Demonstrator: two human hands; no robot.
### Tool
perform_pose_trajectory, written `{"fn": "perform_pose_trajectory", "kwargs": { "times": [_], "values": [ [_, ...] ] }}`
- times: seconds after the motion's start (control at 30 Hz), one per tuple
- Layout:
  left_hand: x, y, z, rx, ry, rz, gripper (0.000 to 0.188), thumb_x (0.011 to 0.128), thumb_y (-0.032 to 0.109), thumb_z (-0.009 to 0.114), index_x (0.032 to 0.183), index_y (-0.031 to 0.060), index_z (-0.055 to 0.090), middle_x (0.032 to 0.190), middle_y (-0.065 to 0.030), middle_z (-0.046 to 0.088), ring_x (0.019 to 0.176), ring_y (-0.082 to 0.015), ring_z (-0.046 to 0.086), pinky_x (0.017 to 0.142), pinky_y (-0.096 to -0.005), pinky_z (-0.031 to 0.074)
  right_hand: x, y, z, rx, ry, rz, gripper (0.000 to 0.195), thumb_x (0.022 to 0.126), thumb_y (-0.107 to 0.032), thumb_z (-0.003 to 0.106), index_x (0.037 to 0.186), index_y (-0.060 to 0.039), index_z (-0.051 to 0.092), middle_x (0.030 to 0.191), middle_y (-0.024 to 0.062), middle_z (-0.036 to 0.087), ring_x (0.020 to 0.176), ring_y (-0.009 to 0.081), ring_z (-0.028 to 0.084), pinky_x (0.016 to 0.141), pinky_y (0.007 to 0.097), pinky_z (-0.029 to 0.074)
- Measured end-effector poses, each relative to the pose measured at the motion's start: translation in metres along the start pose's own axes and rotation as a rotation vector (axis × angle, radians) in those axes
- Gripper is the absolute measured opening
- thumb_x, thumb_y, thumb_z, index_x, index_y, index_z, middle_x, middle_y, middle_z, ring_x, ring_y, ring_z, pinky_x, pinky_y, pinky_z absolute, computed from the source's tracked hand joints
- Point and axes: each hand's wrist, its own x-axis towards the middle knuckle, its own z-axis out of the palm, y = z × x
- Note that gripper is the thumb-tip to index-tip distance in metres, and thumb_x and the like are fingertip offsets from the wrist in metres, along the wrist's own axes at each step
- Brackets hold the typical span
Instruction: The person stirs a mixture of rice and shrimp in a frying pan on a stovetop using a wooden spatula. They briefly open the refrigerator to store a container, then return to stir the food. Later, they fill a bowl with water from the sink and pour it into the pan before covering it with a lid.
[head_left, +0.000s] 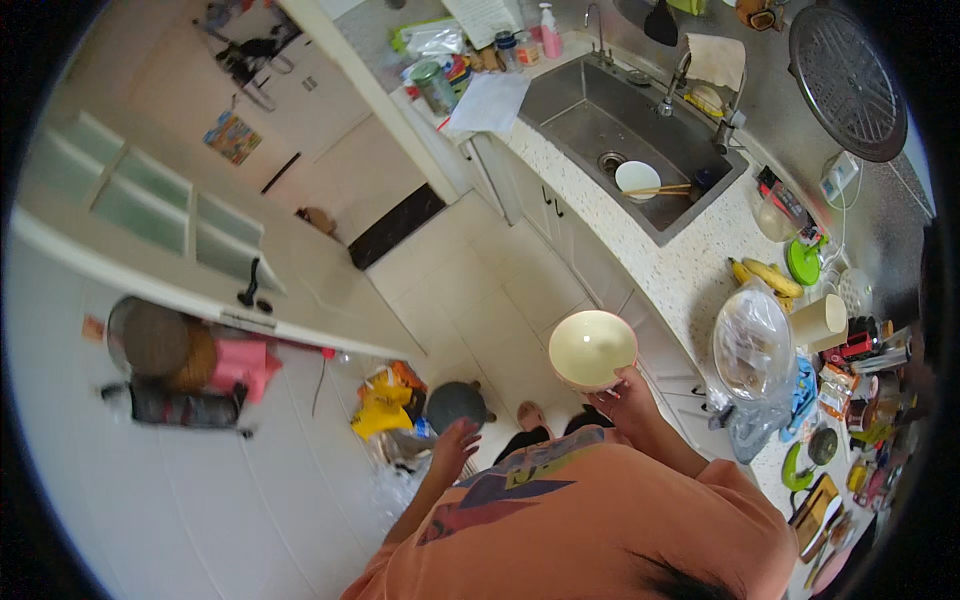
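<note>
My right hand (621, 397) grips the rim of a pale yellow bowl (591, 349) with a pinkish edge. The bowl is held above the floor in front of the lower cabinets, and nothing shows inside it. My left hand (454, 451) hangs free with its fingers apart, nearest to a dark round stool (456, 408). Ahead and to the right, a steel sink (574, 120) is set in the speckled counter (592, 199). A white bowl (638, 178) lies in the sink, with chopsticks (660, 190) by its edge.
Bananas (769, 276), a plastic-covered oval container (752, 341) and several jars crowd the right-hand counter. A yellow bag (386, 409) sits by the stool. On the left stands a door (315, 307) with glass panes. Papers (487, 97) lie left of the sink.
</note>
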Motion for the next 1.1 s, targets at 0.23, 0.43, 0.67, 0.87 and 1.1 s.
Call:
{"fn": "perform_pose_trajectory", "kwargs": {
  "times": [0.23,0.43,0.67,0.87,1.1],
  "values": [
    [0.183,0.266,0.101,0.593,-0.271,0.288,0.038,0.096,0.029,0.055,0.128,0.0088,0.052,0.116,-0.0061,0.062,0.094,-0.0169,0.060,0.079,-0.0305,0.047,0.071,-0.047,0.084,0.140,0.034,-0.191,0.056,0.081,-0.029,0.061,0.129,-0.0064,0.044,0.130,0.0154,0.044,0.121,0.0312,0.045,0.100,0.0467,0.043],
    [0.263,0.357,0.149,0.657,-0.386,0.318,0.037,0.095,0.027,0.055,0.126,0.0073,0.053,0.114,-0.0062,0.063,0.096,-0.0165,0.061,0.083,-0.0314,0.048,0.192,-0.120,0.129,0.217,0.238,-0.277,0.059,0.081,-0.033,0.061,0.132,-0.0129,0.039,0.126,0.0127,0.041,0.114,0.0271,0.045,0.095,0.0446,0.045],
    [0.379,0.469,0.214,0.827,-0.538,0.391,0.032,0.095,0.022,0.056,0.122,0.0040,0.058,0.113,-0.0056,0.065,0.098,-0.0146,0.061,0.085,-0.0296,0.047,0.349,-0.259,0.192,0.295,0.219,-0.550,0.057,0.081,-0.029,0.060,0.131,-0.0115,0.040,0.127,0.0114,0.041,0.112,0.0290,0.048,0.092,0.0436,0.049],
    [0.559,0.559,0.433,0.751,-0.713,0.514,0.042,0.097,0.020,0.055,0.132,-0.0028,0.049,0.131,-0.0120,0.055,0.119,-0.0169,0.052,0.102,-0.0285,0.038,0.464,-0.361,0.211,0.352,0.232,-0.754,0.047,0.083,-0.030,0.060,0.124,-0.0089,0.049,0.114,0.0080,0.057,0.107,0.0220,0.054,0.089,0.0391,0.051],
    [0.718,0.585,0.739,1.105,-0.787,1.012,0.063,0.094,0.029,0.053,0.143,-0.0031,0.030,0.146,-0.0224,0.036,0.136,-0.0328,0.035,0.111,-0.0357,0.027,0.530,-0.431,0.236,0.463,0.373,-0.768,0.054,0.082,-0.030,0.060,0.130,-0.0142,0.044,0.123,0.0046,0.049,0.110,0.0233,0.051,0.094,0.0419,0.045]
  ]
}}
